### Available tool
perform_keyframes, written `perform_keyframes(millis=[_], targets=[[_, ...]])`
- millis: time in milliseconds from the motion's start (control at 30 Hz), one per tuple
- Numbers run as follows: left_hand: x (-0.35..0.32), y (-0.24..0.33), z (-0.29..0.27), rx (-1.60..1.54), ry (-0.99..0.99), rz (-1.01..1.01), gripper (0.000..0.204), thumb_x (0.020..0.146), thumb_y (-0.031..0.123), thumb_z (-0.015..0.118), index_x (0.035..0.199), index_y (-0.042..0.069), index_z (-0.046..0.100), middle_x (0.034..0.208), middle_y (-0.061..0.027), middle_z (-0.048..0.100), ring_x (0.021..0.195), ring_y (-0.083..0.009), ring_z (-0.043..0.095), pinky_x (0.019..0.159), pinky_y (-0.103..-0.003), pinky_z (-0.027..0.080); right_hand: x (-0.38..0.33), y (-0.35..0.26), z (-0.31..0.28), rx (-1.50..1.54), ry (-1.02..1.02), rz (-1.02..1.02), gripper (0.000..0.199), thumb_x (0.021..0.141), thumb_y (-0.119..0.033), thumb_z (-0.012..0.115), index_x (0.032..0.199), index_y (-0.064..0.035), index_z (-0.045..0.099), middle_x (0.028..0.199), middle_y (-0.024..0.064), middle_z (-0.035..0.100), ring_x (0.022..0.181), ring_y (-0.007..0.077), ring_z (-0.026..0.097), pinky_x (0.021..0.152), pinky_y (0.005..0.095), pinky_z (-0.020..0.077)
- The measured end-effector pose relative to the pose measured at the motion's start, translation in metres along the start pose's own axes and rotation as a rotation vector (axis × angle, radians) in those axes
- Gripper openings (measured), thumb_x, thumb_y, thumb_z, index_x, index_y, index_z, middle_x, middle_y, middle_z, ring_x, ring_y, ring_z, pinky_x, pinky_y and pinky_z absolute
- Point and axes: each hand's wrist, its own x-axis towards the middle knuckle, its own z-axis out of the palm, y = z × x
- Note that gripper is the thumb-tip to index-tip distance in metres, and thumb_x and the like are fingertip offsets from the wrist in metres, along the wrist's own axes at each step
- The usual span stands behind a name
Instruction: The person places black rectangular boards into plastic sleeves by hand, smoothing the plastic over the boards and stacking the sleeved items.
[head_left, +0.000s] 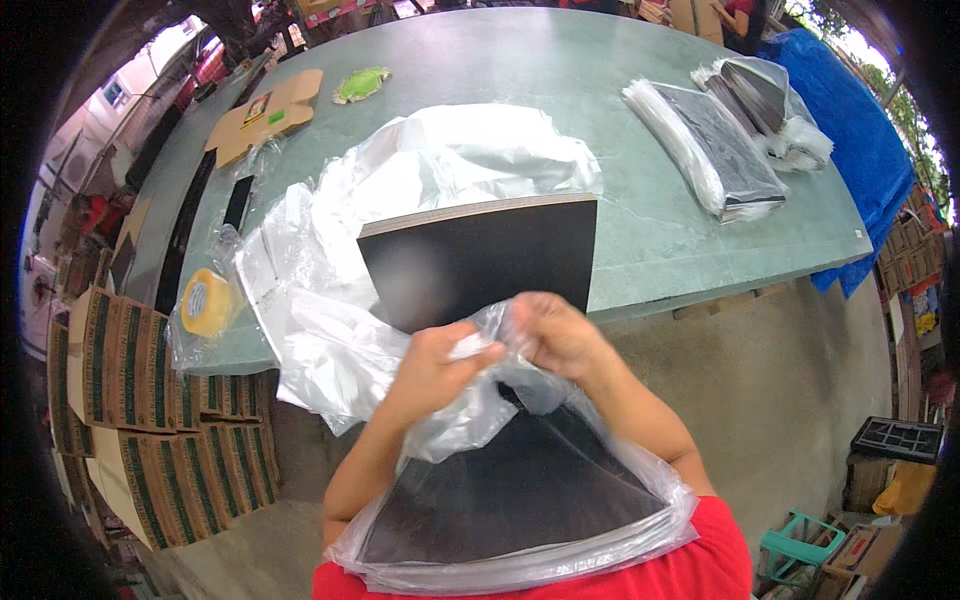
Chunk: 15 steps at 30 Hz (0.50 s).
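Against my red shirt rests a flat black panel or stack (500, 490) inside a clear plastic bag (640, 490). My left hand (440, 365) is closed on the gathered upper part of this bag. Close beside it, my right hand (555, 335) pinches the same film, slightly blurred. Just beyond both hands, a stack of black sheets (500, 250) with pale layered edges sits at the table's near edge. White plastic film (440, 150) lies crumpled behind and to the left of that stack. The fingertips are partly hidden by film.
On the green table (680, 255) lie bagged black sheets (710, 140), a tape roll (207, 303), cut cardboard (265, 115) and a green patch (362, 85). Cardboard cartons (180, 480) stack at left. A blue tarp (850, 140) hangs at right, with a green stool (800, 545) below.
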Motion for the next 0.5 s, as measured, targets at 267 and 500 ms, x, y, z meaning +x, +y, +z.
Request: perform_keyframes(millis=[267,500], targets=[[-0.163,-0.121,-0.171,-0.238,0.965,-0.409,0.027,0.071,0.011,0.054,0.090,-0.008,0.055,0.080,-0.0145,0.059,0.068,-0.0209,0.058,0.063,-0.031,0.047,-0.110,-0.072,-0.096,-0.090,0.354,-0.226,0.021,0.076,-0.017,0.059,0.086,0.0015,0.056,0.083,0.0090,0.060,0.069,0.0166,0.058,0.068,0.0301,0.0478],[-0.087,-0.047,-0.098,-0.238,0.890,-0.082,0.029,0.069,0.006,0.057,0.096,-0.001,0.050,0.085,-0.0097,0.055,0.073,-0.0152,0.053,0.062,-0.026,0.046,-0.049,-0.040,-0.022,-0.453,-0.042,-0.182,0.015,0.073,-0.015,0.064,0.070,-0.0038,0.055,0.066,0.0027,0.057,0.059,0.0093,0.053,0.054,0.0224,0.0424]])
